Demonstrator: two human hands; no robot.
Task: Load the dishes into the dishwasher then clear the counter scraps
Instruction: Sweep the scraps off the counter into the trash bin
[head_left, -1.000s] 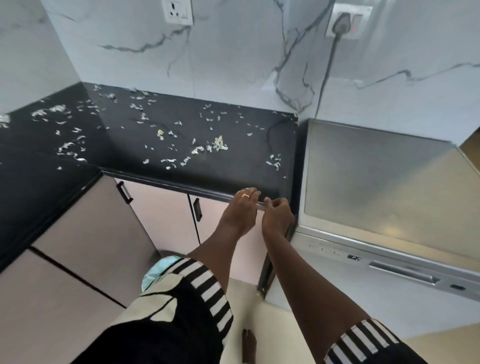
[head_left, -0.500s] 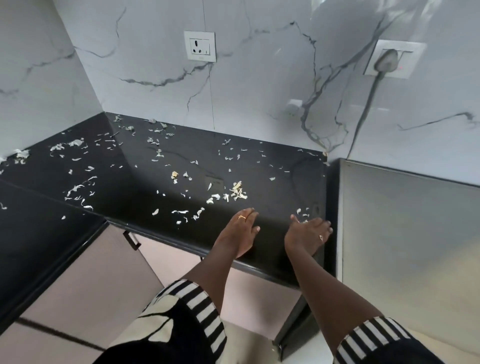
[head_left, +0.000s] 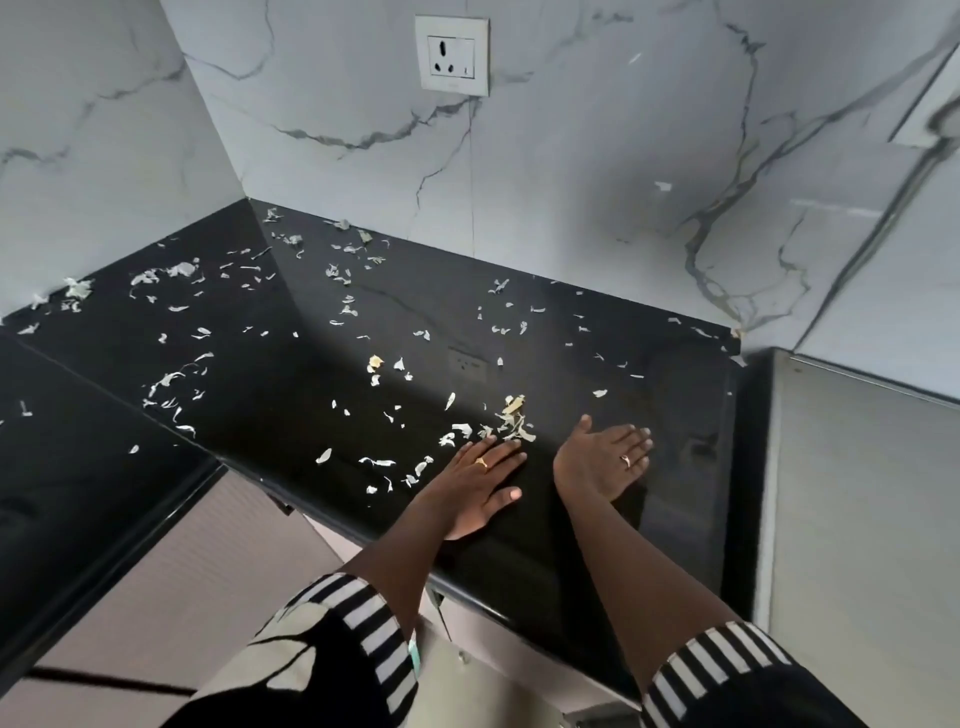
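Pale vegetable scraps lie scattered over the black counter, with a small heap just beyond my fingers. My left hand rests flat on the counter near the front edge, fingers spread and pointing toward that heap. My right hand lies beside it on its edge, palm facing left, fingers together, holding nothing. The grey dishwasher stands at the right end of the counter; only its flat top shows.
A marble wall with a white socket rises behind the counter. More scraps lie along the left wing of the counter. Beige cabinet fronts run below the front edge.
Both hands rose from the counter's front edge by the dishwasher and moved onto the countertop. The view has tilted up and left, so the dishwasher front is out of sight.
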